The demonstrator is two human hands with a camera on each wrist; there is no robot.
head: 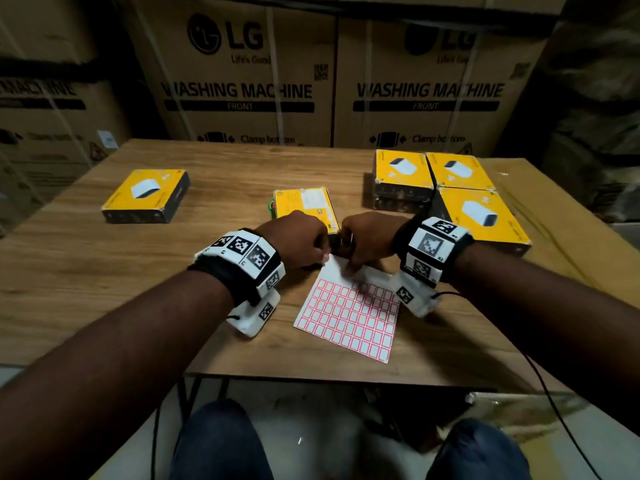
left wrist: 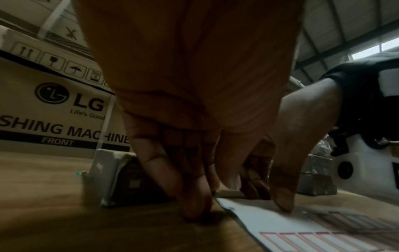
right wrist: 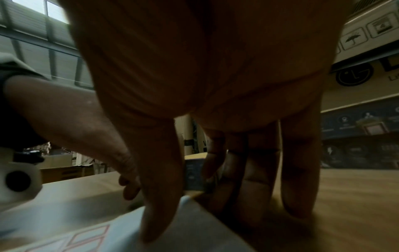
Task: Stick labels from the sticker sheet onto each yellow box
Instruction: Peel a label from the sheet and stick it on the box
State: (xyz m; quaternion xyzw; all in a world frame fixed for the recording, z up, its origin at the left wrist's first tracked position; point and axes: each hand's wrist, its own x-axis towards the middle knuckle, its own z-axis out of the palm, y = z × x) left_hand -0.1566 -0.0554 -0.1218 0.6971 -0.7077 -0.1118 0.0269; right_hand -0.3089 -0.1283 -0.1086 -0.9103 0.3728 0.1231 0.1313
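A white sticker sheet (head: 349, 317) with red-bordered labels lies on the wooden table (head: 86, 271) in front of me. Both hands meet at its far edge. My left hand (head: 311, 251) points down, with its thumb (left wrist: 282, 204) pressing the sheet's blank margin (left wrist: 270, 226) and its fingers (left wrist: 194, 208) touching the table beside the corner. My right hand (head: 356, 261) has its thumb (right wrist: 155, 226) on the sheet (right wrist: 190, 230) and its outer fingers (right wrist: 298, 204) on the table past the edge. No peeled label shows. Just behind the hands lies a yellow box (head: 304, 202), with a white label on its top.
Another yellow box (head: 145, 195) lies at the far left. Several more yellow boxes (head: 481, 216) are stacked at the far right. Large cardboard cartons (head: 242, 81) wall off the back of the table. A cable (head: 554, 410) hangs off the right front edge.
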